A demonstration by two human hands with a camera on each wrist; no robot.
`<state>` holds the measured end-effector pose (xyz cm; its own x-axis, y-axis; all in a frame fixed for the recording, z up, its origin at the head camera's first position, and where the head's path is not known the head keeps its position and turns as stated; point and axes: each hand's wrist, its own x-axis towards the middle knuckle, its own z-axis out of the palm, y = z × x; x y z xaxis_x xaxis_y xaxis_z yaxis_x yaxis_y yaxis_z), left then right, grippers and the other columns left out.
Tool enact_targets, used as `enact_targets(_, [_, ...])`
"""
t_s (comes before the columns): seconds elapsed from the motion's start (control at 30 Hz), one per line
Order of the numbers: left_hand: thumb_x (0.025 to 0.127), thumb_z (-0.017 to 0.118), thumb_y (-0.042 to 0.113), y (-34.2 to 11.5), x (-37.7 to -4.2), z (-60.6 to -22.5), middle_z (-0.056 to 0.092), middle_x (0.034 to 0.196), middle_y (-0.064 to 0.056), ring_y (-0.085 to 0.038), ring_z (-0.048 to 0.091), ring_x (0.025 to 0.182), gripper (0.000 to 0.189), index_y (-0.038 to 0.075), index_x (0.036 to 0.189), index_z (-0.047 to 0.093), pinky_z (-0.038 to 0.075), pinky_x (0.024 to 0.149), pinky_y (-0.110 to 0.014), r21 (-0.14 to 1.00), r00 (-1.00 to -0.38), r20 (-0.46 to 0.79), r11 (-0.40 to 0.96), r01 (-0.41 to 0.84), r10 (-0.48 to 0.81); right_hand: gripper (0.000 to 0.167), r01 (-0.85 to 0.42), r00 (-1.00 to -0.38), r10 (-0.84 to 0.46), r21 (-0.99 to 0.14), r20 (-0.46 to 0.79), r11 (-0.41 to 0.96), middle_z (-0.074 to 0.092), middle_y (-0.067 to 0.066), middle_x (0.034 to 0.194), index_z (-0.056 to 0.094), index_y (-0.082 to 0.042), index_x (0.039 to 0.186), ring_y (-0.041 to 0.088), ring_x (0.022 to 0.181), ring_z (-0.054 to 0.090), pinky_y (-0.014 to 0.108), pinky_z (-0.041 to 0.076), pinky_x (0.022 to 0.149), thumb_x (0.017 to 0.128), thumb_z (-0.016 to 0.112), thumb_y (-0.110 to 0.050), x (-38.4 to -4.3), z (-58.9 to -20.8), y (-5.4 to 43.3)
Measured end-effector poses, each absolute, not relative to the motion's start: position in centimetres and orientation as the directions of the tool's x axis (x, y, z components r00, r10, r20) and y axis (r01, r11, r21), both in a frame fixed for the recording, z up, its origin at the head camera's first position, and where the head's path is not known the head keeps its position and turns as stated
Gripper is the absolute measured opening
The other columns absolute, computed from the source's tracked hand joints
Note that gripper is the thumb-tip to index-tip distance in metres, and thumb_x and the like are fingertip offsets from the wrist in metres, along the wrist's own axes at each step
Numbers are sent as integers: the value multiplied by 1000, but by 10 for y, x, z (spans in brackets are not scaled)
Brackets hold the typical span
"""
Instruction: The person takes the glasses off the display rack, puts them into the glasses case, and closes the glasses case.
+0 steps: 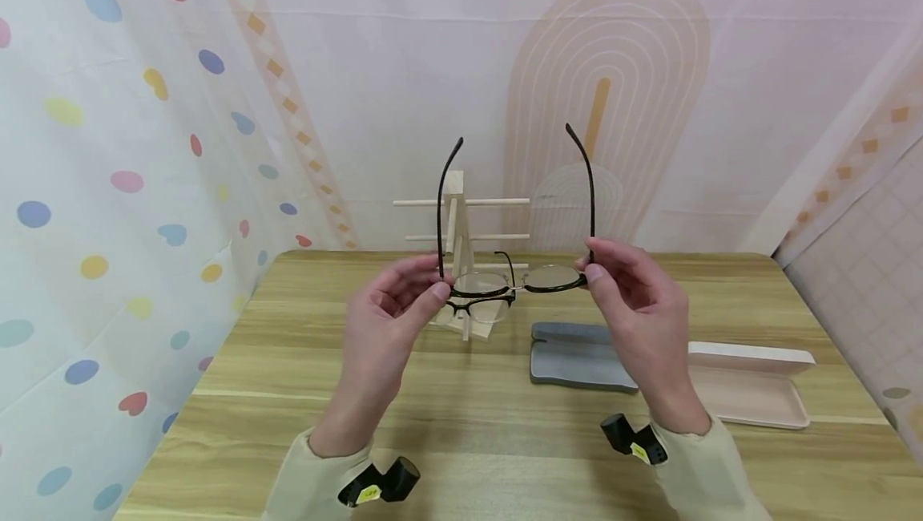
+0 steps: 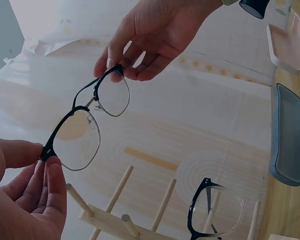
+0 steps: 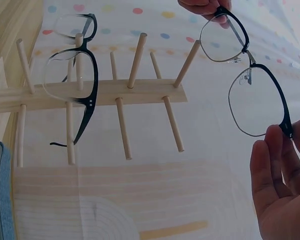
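Black upper rims and fine metal lower ones mark the glasses [image 1: 537, 289] under inspection. They are held clear of the desk [image 1: 497, 441], in front of the wooden stand [image 3: 152, 94], with both temples [image 1: 591, 192] unfolded.

Handling, as judged: two-sided support at the hinge corners suits this frame. Pressure should be light and equal, since uneven force could twist the slim bridge. Fingertips should keep to the black corners, off the lenses. Any turning is best done by both hands together. Clearance wants watching: in the head view the left lens overlaps the second pair [image 3: 95, 75], which hangs on the stand, and the open temples could catch a peg.

Pose: the left hand [image 1: 378, 321] pinches one corner between thumb and fingers; the right hand [image 1: 642, 304] pinches the opposite corner in like manner. They stand well apart, at nearly equal height, thumbs on the wearer's side. The right forearm passes in front of the open grey case [image 1: 577, 365].
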<state>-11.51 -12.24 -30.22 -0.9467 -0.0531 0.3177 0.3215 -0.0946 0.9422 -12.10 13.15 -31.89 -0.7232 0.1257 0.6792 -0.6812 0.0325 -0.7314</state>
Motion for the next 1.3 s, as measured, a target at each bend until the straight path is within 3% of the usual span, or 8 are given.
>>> enact_targets(0.5, [90, 69, -14, -109, -112, -316, 74, 97, -2, -13, 70, 90, 30, -10, 120, 65, 58, 82, -24, 953, -961, 273, -123, 275, -37, 41, -644, -750, 142, -762, 645, 62, 73, 4, 101, 60, 5, 135, 13, 85, 72, 18, 58, 76, 95, 63, 13, -114, -333, 144])
enact_targets(0.77, [90, 71, -11, -103, -110, -324, 73, 101, -10, -16, 70, 92, 28, -8, 117, 67, 57, 80, -23, 964, -970, 243, -109, 244, -19, 37, -616, -756, 150, -770, 637, 167, 74, 1, 100, 60, 6, 131, 12, 83, 71, 16, 56, 70, 95, 63, 11, -110, -340, 152])
enact_targets(1.3, [92, 73, -4, -99, -107, -337, 72, 105, -13, -22, 70, 97, 25, -8, 115, 67, 58, 80, -23, 974, -977, 212, -89, 211, 5, 26, -572, -786, 127, -790, 605, 220, 75, 0, 101, 67, 6, 120, 11, 87, 69, 15, 52, 66, 95, 64, 12, -99, -351, 162])
